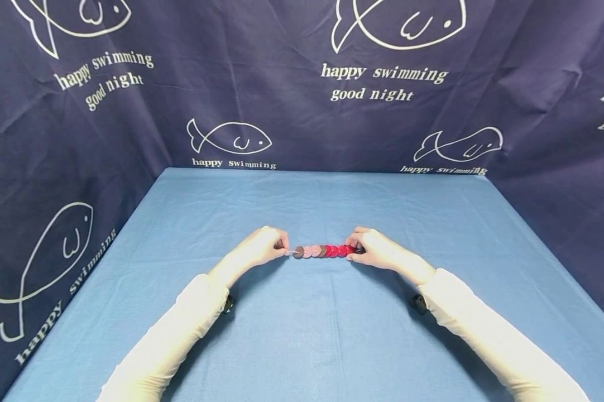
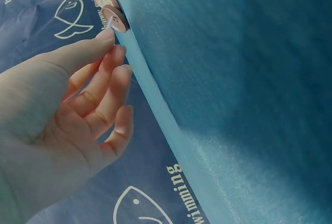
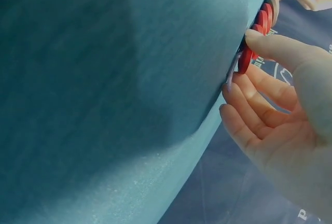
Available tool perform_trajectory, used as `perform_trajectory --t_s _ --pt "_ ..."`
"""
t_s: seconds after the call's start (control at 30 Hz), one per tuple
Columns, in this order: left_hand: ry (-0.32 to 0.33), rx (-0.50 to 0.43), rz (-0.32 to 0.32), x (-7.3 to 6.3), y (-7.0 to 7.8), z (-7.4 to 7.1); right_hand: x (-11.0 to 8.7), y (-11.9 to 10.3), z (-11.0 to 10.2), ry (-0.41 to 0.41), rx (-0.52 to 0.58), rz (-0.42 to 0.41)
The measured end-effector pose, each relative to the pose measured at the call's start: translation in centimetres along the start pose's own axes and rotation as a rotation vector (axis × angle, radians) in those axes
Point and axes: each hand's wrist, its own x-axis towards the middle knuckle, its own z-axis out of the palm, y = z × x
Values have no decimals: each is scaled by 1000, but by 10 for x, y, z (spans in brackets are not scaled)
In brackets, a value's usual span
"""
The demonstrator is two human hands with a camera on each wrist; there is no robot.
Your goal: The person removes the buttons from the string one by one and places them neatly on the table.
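A light, loose string of buttons (image 1: 325,250) is pinched at both ends by the left hand (image 1: 260,247) and right hand (image 1: 375,249) over the bench (image 1: 302,335); the thread ends are judged the best hold.

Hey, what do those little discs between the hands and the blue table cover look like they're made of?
The discs look like buttons of hard plastic, perhaps resin: flat, smooth, with a slight sheen, in brown, pink and red, threaded on a thin white cord. The table cover looks like matte woven cloth: fine grain and faint creases.
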Motion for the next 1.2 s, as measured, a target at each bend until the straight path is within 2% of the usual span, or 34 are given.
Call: perform_trajectory --t_s 0.2,0.3,0.93,1.2 --pt "38 -32 63 1 -2 1 -2 1 -1 -3 34 18" --pt "40 -42 73 0 -3 1 -2 2 -1 -6 49 18" --pt "46 -47 65 0 -3 1 -1 4 -6 15 40 -33" --pt "57 -39 72 0 -3 1 -3 7 -7 -3 52 -28"
